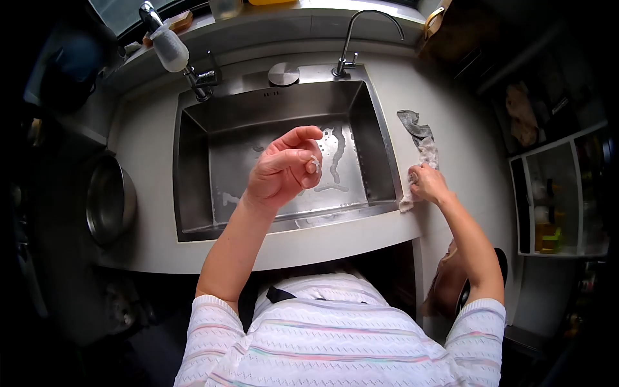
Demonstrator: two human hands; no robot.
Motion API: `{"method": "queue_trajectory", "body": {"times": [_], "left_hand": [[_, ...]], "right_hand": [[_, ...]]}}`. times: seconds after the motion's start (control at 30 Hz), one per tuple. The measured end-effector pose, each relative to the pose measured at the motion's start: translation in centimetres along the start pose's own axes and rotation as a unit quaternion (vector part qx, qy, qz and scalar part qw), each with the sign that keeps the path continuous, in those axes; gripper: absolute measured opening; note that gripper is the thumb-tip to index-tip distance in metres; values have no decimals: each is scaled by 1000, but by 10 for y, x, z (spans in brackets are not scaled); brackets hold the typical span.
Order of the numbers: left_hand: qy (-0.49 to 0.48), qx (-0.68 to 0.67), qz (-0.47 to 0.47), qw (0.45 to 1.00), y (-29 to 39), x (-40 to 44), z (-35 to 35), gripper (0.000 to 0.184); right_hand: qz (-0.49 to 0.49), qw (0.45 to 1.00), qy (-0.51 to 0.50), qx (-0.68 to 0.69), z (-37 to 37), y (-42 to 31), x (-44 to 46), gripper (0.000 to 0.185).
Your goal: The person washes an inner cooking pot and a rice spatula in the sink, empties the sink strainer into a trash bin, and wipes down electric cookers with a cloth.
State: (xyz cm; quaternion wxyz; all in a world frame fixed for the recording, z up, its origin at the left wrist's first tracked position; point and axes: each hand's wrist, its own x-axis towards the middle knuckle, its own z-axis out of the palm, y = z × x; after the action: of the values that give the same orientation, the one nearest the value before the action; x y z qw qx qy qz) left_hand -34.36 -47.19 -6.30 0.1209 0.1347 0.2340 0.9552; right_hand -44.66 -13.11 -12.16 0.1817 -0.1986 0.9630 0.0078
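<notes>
My left hand (284,166) is raised over the steel sink (284,106), pinching a small white object (315,164) between thumb and fingers; what it is exactly I cannot make out. On the counter to the right of the sink, my right hand (425,182) has its fingers closed on a crumpled whitish cloth (429,155). A grey cloth piece (414,124) lies at the far end of it. Water drops and wet streaks show on the sink floor.
A tall faucet (193,77) stands at the back left, a thin curved tap (348,55) at the back right, with a round metal disc (284,74) between them. A metal pot (111,200) is at the left. Shelves (554,193) stand at the right.
</notes>
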Motion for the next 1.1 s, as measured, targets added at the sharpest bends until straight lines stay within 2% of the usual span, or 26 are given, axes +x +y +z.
{"method": "queue_trajectory", "body": {"times": [0.1,0.17,0.27,0.4,0.53,0.6,0.73,0.77,0.83,0.87,0.9,0.93,0.97,1.0,1.07,1.1], "left_hand": [[-6,5,-57,998,-28,19,11,30],[-18,20,-113,993,-55,34,28,28],[-55,60,-176,981,-111,60,56,28],[-122,80,-245,959,-178,80,105,35],[-202,56,-276,938,-231,85,140,37],[-227,81,-295,925,-247,84,156,36],[-211,38,-281,935,-274,82,171,38],[-226,79,-251,938,-279,85,169,37],[-221,63,-289,929,-280,90,166,34],[-217,56,-306,925,-279,94,161,33],[-209,90,-284,931,-277,101,146,28],[-172,118,-289,934,-275,104,139,25],[-154,151,-278,936,-273,107,127,24],[-133,185,-270,936,-270,109,114,23],[-99,231,-255,934,-261,116,90,22],[-78,277,-243,926,-258,118,80,22]], "right_hand": [[-34,984,38,170,-19,14,-8,34],[9,906,65,419,-61,-1,-43,25],[-25,808,69,585,-105,-7,-115,20],[0,730,114,674,-98,1,-199,14],[65,714,212,664,-73,12,-249,11],[96,673,257,687,-61,17,-268,8],[125,669,268,682,-53,34,-303,3],[135,656,260,695,-55,39,-311,3],[125,636,253,719,-49,54,-326,5],[153,764,188,597,-30,65,-321,7],[174,865,114,457,-3,81,-315,9],[188,935,39,299,26,93,-309,12],[186,982,2,20,51,98,-311,16],[234,899,103,355,22,91,-300,13],[253,890,172,340,15,95,-300,11],[263,901,159,305,25,102,-304,11]]}}
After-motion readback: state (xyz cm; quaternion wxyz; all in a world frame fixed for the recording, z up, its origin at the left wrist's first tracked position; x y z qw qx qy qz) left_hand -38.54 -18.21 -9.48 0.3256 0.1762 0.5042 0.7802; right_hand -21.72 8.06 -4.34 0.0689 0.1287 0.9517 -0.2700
